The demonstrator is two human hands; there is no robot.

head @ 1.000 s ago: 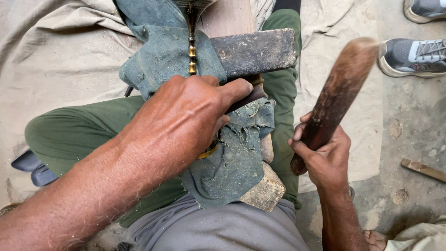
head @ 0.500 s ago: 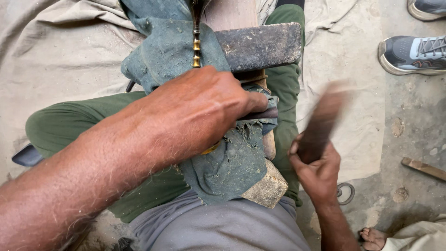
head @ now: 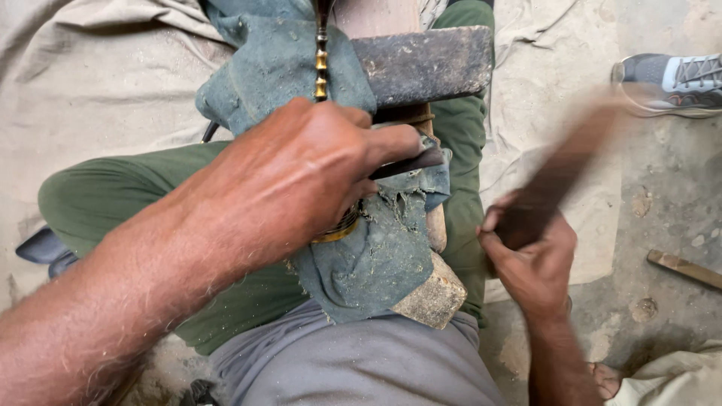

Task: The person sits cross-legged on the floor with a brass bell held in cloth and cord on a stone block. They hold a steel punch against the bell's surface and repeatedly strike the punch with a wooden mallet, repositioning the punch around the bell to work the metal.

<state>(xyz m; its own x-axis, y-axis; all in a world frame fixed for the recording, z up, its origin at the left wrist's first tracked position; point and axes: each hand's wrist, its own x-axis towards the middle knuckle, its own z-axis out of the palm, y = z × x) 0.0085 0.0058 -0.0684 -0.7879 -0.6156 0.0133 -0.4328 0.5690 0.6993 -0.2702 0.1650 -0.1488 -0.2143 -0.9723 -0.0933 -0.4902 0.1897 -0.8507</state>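
Note:
My left hand (head: 301, 180) presses down on a green cloth (head: 376, 259) wrapped over a brass piece, whose beaded rod (head: 322, 68) and ring edge (head: 342, 227) show. Its fingers pinch a thin dark metal tool (head: 410, 162) that points right across the cloth. My right hand (head: 534, 263) grips a brown wooden club (head: 564, 165), blurred with motion and tilted up to the right, apart from the tool. The cloth lies on a wooden block (head: 432, 297) across my lap, under a dark heavy metal block (head: 421, 64).
I sit on a tan sheet (head: 98, 68) with legs in green trousers (head: 113, 199). Another person's grey shoe (head: 669, 79) stands at the upper right. A short wooden stick (head: 688, 267) lies on the bare dirt floor at right.
The club came down from its raised position toward the tool, then swung back up to the right. My left hand stayed on the cloth and tool.

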